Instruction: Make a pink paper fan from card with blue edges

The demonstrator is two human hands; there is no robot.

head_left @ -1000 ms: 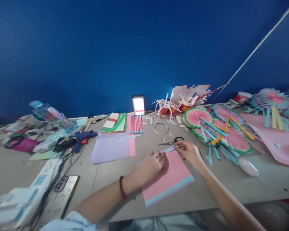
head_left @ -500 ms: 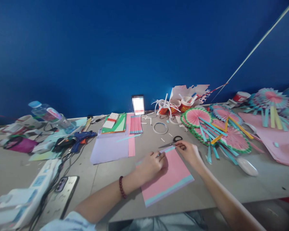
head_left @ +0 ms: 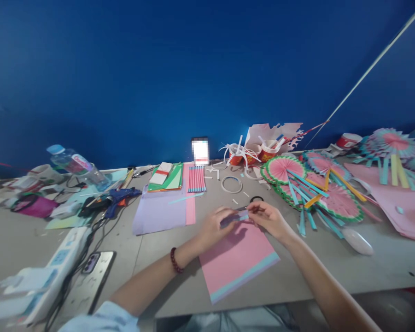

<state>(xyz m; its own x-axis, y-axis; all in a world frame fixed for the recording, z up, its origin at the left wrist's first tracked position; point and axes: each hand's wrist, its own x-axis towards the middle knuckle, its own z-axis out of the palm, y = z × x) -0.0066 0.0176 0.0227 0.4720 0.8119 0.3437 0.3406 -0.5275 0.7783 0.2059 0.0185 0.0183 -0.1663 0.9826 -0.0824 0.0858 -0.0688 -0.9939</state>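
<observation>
Just below the middle of the frame both hands are lifted a little off the grey counter (head_left: 331, 272), meeting over the far edge of a pink paper sheet with a pale blue band along its near edge (head_left: 236, 260). The left hand (head_left: 216, 225) has its fingers curled and pinched on one end of a narrow folded strip of blue and pink paper (head_left: 234, 217); the right hand (head_left: 267, 217) pinches the other end, fingers closed on it too. The strip hangs between them, just above the sheet's far edge. A dark red bead bracelet (head_left: 175, 260) sits on the left wrist.

Just beyond the hands lie black-handled scissors (head_left: 253, 201), partly hidden by the fingers, and beyond those a white tape ring (head_left: 231, 184). To the right of centre, round pink and green pleated paper fans with blue and yellow stick handles (head_left: 311, 189) overlap in a heap, and more fans lie at the far right edge. Red paper cups holding white strips (head_left: 248, 154) stand near the blue wall (head_left: 193, 69).

Left of centre lie a lilac paper sheet (head_left: 157, 213), a row of pink and blue pencils (head_left: 196, 179) and a stack of green paper (head_left: 166, 177). Further left are a blue glue gun (head_left: 119, 197) and a clear water bottle with a blue cap (head_left: 76, 165) lying on its side. At the lower left a phone with a grey back (head_left: 90, 281) rests beside a white power strip (head_left: 60, 258)
</observation>
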